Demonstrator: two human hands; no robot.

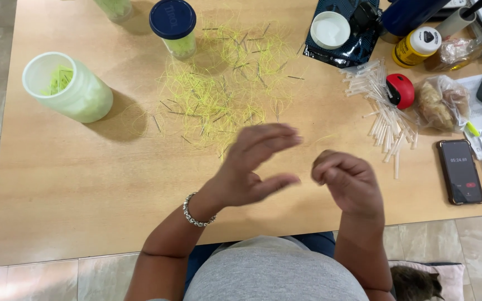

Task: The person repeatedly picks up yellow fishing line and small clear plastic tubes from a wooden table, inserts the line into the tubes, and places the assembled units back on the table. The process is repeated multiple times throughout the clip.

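Left hand [255, 167] spread, right hand [347, 179] curled, above yellow threads [218, 92]

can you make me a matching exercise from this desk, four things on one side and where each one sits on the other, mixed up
Things:
1. open pale green jar
2. blue-lidded jar
3. phone
4. clear straws

Places:
a. right edge of the table, beside the right hand
b. far left, lying tilted
c. fanned out beside the red round object
d. top centre, above the yellow threads

Pairs: 1-b, 2-d, 3-a, 4-c
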